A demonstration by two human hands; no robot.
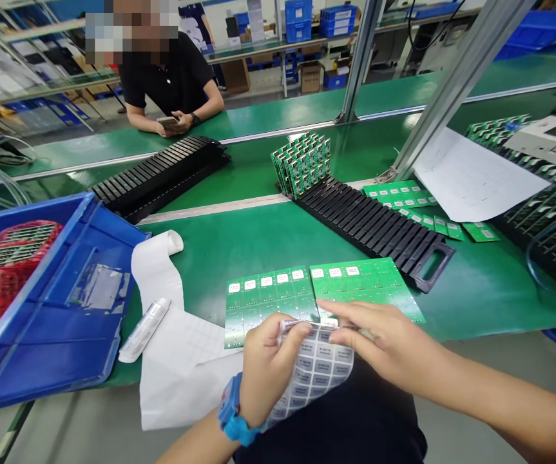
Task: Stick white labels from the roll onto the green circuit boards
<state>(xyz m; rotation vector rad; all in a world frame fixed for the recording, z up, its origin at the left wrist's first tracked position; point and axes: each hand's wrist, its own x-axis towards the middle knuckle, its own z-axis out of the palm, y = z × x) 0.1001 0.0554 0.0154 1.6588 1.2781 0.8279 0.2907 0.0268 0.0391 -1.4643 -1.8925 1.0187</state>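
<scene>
My left hand [270, 364], with a blue wristband, is closed on a sheet of printed labels [319, 370] that hangs down toward my lap. My right hand [379, 338] pinches a small white label [328, 321] at the sheet's top edge; whether it is fully free of the sheet I cannot tell. Just beyond my hands two green circuit board panels lie side by side. The left panel [263, 306] carries a row of white labels along its far edge. On the right panel [369, 283] three white labels sit at the far left.
A black slotted rack [364, 222] holds upright circuit boards [301, 164]. Another black rack [162, 177] lies farther left. White backing paper [162, 386] and a rolled label sheet [145, 330] lie left, beside a blue bin [65, 258]. Across the bench a person [171, 77] holds a phone.
</scene>
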